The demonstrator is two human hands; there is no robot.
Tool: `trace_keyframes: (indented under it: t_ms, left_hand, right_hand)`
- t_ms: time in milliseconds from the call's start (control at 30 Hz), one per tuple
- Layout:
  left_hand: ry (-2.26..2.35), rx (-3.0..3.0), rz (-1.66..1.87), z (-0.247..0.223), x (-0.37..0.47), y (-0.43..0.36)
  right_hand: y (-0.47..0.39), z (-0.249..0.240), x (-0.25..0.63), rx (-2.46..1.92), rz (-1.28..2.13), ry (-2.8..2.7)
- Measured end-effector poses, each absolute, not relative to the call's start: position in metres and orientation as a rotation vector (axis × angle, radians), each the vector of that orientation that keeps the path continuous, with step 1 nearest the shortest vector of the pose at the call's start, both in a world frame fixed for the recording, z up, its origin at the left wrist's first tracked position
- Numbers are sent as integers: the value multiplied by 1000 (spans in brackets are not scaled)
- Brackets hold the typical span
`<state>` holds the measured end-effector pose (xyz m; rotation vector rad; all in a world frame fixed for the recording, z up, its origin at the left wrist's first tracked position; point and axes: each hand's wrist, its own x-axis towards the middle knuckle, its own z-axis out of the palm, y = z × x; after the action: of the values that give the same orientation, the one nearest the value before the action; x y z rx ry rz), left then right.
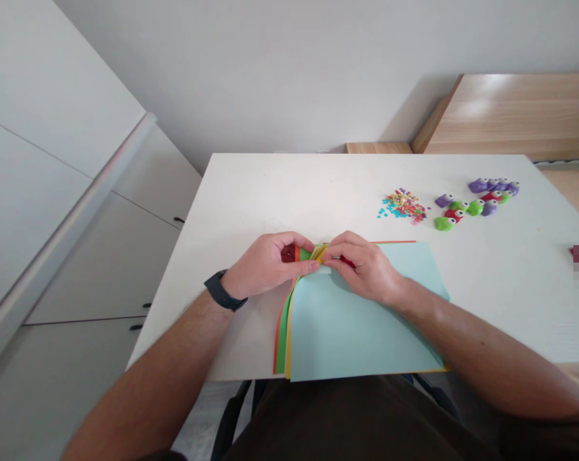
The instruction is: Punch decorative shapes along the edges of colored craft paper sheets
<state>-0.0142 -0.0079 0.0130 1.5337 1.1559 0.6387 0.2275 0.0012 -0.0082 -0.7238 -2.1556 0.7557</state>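
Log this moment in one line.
left hand, right hand: pinching paper stack, far-left corner | beyond: confetti, googly-eyed figures

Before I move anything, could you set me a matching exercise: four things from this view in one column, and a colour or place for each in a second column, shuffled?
Things:
1. Watch
2. Top sheet
3. Confetti
4. Figures with eyes

Colours and places:
A. Green, red and purple, toward the far right corner of the table
B. Pale blue, at the table's near edge
C. Dark, around the left wrist
D. Many colours, scattered in a loose heap

Right pairs: 1-C, 2-B, 3-D, 4-A
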Motion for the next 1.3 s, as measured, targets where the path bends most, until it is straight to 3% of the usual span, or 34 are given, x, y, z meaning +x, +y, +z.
trace_keyframes:
  t_ms: [1300]
  left_hand:
    - [1167, 1564, 646, 11, -14, -7]
  right_hand:
    - [-1, -6, 225, -742, 795, -2108]
